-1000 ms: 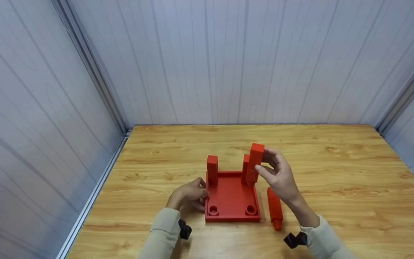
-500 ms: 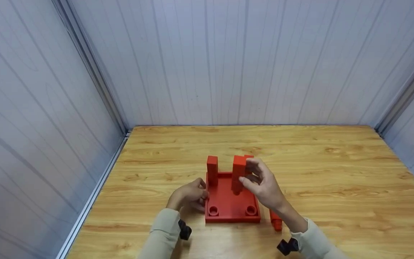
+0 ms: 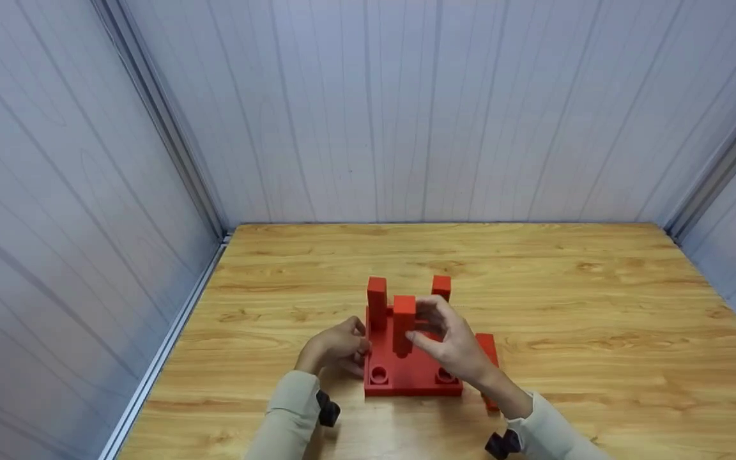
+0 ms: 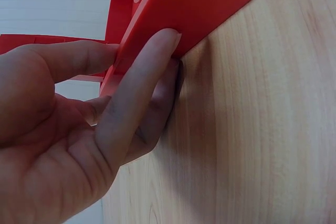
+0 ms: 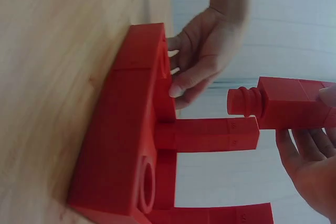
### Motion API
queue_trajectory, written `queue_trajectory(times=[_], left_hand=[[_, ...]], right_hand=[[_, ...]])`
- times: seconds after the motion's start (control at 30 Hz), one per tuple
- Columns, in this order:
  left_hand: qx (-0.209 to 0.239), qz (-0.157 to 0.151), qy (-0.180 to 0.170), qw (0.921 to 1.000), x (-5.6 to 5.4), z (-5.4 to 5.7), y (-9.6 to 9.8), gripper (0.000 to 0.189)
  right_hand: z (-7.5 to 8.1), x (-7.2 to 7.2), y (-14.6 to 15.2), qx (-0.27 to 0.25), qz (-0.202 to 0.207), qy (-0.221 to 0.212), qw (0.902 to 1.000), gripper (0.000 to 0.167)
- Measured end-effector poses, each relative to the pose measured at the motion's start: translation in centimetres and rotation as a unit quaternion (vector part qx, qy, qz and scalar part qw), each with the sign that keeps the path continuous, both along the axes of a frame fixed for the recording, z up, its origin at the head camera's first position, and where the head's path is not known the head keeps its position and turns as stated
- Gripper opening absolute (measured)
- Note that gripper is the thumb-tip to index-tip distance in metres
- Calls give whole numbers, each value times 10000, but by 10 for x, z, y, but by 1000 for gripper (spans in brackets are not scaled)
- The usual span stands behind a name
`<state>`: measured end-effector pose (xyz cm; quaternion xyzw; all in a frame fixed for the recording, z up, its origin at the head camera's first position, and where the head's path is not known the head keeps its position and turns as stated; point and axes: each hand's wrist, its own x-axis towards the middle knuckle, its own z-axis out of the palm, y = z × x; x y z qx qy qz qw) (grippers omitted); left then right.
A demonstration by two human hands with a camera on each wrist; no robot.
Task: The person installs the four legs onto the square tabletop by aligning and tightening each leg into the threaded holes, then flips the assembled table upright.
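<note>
A red tray-shaped base (image 3: 413,378) with a raised rim lies on the table. Red square legs stand upright at its far left corner (image 3: 377,300) and far right corner (image 3: 441,286). Round sockets show at both near corners, the left socket (image 3: 379,375) uncovered and the right socket (image 3: 444,377) partly behind a wrist. My left hand (image 3: 339,345) grips the base's left wall; in the left wrist view its fingers lie on both sides of that wall. Between thumb and fingers, my right hand (image 3: 448,342) holds another red leg (image 5: 289,102) above the base, ridged peg end downward.
To the right of the base a further red leg (image 3: 488,348) lies on the wooden table (image 3: 598,319), partly hidden by my right forearm. Pale panel walls (image 3: 444,115) rise behind the table and at both sides.
My right hand has carried its leg left and toward me, from beside the far right leg to over the base's middle. The left hand and the base have kept their place.
</note>
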<state>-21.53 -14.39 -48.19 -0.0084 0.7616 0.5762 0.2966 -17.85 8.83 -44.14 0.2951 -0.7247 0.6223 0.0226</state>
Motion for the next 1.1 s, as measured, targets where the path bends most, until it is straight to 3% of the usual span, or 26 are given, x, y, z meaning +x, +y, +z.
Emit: queue_trajectory(times=[0.13,0.43,0.7,1.1], left_hand=[[-45,33,6,10000,0,0,1,24],[-240,82,40,9997,1,2,0,27],[-274,86,37,9996,1,3,1,27],[-261,89,20,9996,-1,1,0,27]], right_hand=[[-2,2,-5,128,95,31,9999,45],[13,16,-13,262,600,-310,9974,41],[-15,4,-14,320,981,-545,9932,43],[-24,5,-21,384,1106,-476,9920,40]])
